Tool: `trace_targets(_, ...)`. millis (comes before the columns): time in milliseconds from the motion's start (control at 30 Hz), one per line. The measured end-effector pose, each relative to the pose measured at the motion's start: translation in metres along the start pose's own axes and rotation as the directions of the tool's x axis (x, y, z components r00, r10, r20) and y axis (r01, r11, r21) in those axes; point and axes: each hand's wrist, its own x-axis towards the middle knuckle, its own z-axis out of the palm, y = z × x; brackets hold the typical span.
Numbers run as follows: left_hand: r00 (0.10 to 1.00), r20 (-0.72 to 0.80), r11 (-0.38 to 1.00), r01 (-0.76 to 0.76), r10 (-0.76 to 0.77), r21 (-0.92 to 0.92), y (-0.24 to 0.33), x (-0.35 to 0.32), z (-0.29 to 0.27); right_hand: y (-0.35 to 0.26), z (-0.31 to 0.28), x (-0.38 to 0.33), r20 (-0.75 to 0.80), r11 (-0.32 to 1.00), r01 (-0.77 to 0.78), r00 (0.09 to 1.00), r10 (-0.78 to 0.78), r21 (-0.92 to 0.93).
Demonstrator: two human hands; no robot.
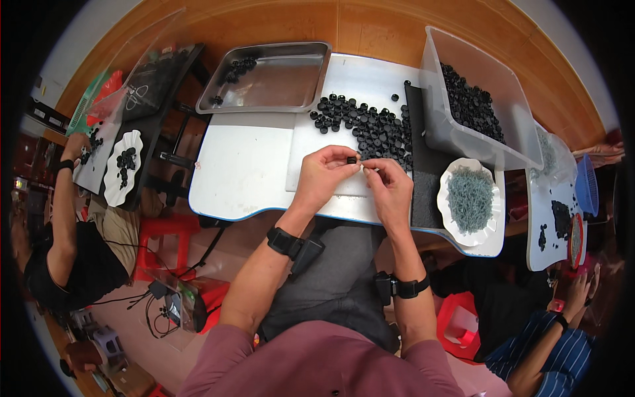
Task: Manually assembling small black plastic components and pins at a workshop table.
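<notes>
A white table with a blue edge fills the middle here, seen from above! Closest in, grey trousers run under a maroon shirt. Up to the left hand: its grip is pinched, thumb and finger, on a small black piece over the near part of the table. Right beside it, the right hand has its fingertips drawn together; whether that grip has hold of anything, I can't make out. Fingers cover part of the piece: facing, long axis, any lettering, all too small to call. To the right, a scalloped white dish, its blue-green strands tangled. Just beyond the hands, a heap of black pieces, many overlapping, beside a black mat. Further out, a metal tray and a translucent bin, its dark contents merging. Far left, pale loops, writing or object, unclear. Behind, a wooden wall.
</notes>
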Motion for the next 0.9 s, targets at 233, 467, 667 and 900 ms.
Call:
trace_targets(233,0.994,-0.036,0.984,-0.101,0.107,0.146,-0.007,-0.005,0.007,-0.004,0.001,0.000,-0.009,0.999,0.024,1.000,-0.024,-0.030)
trace_targets(467,0.950,-0.026,0.874,-0.274,0.310,0.402,0.000,-0.006,0.009,-0.002,0.000,0.001,-0.012,0.999,0.039,0.999,-0.039,-0.038)
trace_targets(667,0.966,0.015,0.917,-0.249,0.257,0.311,-0.001,-0.006,0.007,-0.004,-0.001,0.000,-0.008,0.997,0.036,0.999,-0.037,-0.067)
trace_targets(900,0.998,-0.027,0.932,-0.066,0.061,-0.357,-0.005,-0.006,-0.016,-0.004,0.002,-0.003,-0.031,0.997,0.036,0.999,-0.039,-0.071)
